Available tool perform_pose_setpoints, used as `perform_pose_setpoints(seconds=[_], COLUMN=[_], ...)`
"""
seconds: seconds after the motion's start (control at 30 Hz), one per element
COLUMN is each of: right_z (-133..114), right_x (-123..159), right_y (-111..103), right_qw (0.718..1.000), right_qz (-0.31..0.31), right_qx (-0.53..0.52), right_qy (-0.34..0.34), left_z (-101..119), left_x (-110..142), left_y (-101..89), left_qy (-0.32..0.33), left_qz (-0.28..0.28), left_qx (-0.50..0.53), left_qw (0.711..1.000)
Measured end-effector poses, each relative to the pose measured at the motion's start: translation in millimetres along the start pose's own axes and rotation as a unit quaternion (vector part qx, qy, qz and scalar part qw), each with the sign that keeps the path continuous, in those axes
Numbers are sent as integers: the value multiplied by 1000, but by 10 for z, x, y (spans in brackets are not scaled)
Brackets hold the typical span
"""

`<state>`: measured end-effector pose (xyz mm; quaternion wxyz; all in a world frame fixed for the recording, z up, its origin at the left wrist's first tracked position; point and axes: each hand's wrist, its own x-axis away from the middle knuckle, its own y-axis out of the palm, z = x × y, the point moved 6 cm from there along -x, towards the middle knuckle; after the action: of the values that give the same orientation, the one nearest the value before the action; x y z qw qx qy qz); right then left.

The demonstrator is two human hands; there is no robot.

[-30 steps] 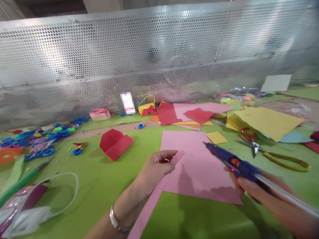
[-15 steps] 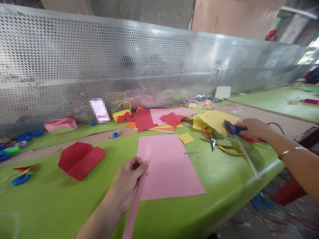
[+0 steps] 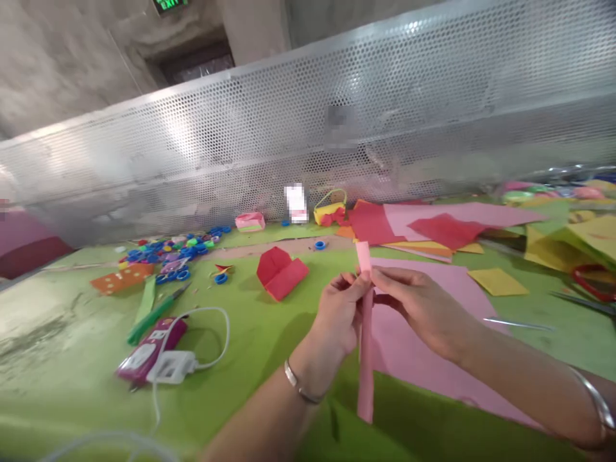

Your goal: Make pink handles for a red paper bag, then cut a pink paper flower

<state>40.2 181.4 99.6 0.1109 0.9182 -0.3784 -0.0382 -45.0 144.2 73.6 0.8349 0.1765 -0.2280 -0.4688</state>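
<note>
- Strip (image 3: 366,372): pink, upright in the picture, held in front of the left edge of the pink sheet (image 3: 416,356); its lower end hangs free below the hands.
- Left hand (image 3: 337,314): thumb and fingers closed narrowly on the strip near its upper end.
- Right hand (image 3: 428,308): thumb and fingertips in a narrow pinch on the strip, just beside the left thumb.
- Adhesive: cannot tell whether any lies under the fingers.
- Judgement: this reads as pressing or folding. Grip should be firm and flat, long edges level, one hand steadying while the other presses outward in short moves.
- Risk: uneven pressure could skew or crease the strip; twisting the free end would likely pull the pinched part out of line.
- Surroundings: yellow square (image 3: 498,282) and metal tool (image 3: 520,324) lie right of the hands, red piece (image 3: 282,273) left; sleeve-free wrists should avoid dragging the sheet.
</note>
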Motion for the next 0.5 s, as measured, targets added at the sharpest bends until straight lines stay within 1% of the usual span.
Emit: perform_pose_setpoints(seconds=[0.07,0.13,0.2,0.23,0.27,0.3,0.33,0.4,0.43,0.47,0.5], right_z=[12,49,78,79,71,54,33,-15,-39,-62,-79], right_x=[-94,-164,-221,-248,-277,-306,-333,-377,-390,-395,-391], right_y=[18,-37,-135,-197,-265,-335,-403,-505,-533,-546,-546], right_qw=[999,996,993,992,992,993,994,995,996,997,998], right_qz=[10,27,47,55,60,63,65,56,47,39,30], right_qx=[-51,-85,-103,-105,-102,-96,-89,-73,-66,-60,-58], right_qy=[1,18,32,33,32,30,28,27,25,23,21], left_z=[43,107,264,391,566,755,953,1284,1394,1455,1470], left_x=[-14,-37,-76,-100,-119,-136,-147,-181,-214,-261,-323], left_y=[0,0,-55,-121,-222,-351,-512,-851,-1008,-1142,-1240], left_qy=[23,42,71,90,122,150,175,194,189,176,160], left_qz=[4,5,19,36,72,108,157,236,259,267,255], left_qx=[-23,-66,-160,-221,-298,-340,-377,-445,-479,-514,-550], left_qw=[999,997,984,970,944,922,896,842,817,796,779])
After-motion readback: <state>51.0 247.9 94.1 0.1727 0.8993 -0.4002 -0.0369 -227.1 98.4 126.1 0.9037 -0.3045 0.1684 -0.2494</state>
